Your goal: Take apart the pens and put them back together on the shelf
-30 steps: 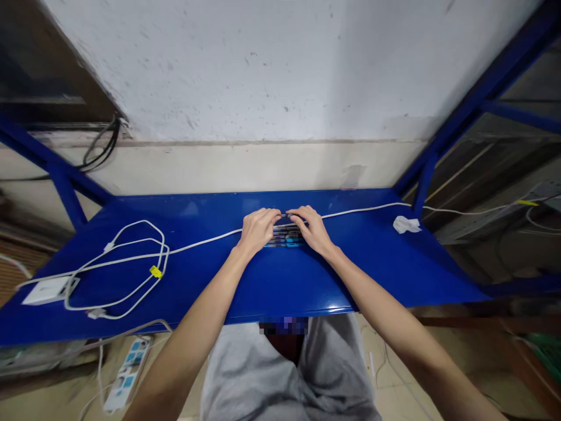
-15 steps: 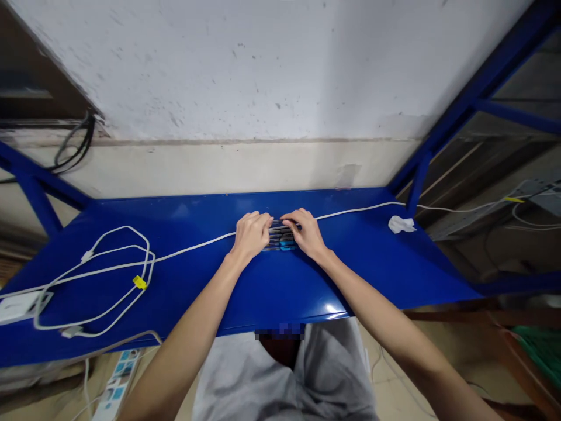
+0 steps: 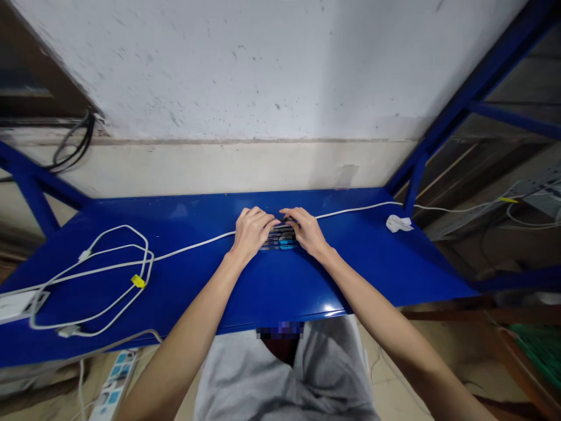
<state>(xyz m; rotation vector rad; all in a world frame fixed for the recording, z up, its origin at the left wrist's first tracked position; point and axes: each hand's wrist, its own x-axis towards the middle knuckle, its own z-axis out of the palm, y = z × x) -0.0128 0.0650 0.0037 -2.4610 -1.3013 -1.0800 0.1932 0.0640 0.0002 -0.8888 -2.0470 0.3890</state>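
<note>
A row of slim pens point(image 3: 280, 240), dark and clear with a light-blue part on the nearest one, lies side by side on the blue table point(image 3: 280, 280). My left hand point(image 3: 253, 233) is closed over the left ends of the row, its thumb and fingers at the farthest pen. At the right ends, my right hand point(image 3: 305, 229) is bent with thumb and index finger pinching the same far pen. Both palms hide the ends of the pens, so how many lie under them cannot be told.
A white cable point(image 3: 193, 245) runs across the table behind my hands. Its loop with a yellow tag point(image 3: 138, 281) lies at left, near a white box point(image 3: 20, 305). Crumpled tissue point(image 3: 398, 223) sits at right. A power strip point(image 3: 114, 383) is below the table's front left edge.
The fingers of both hands have shifted slightly at the far side of the row, with the right index finger reaching further left. The pens stay in about the same place.
</note>
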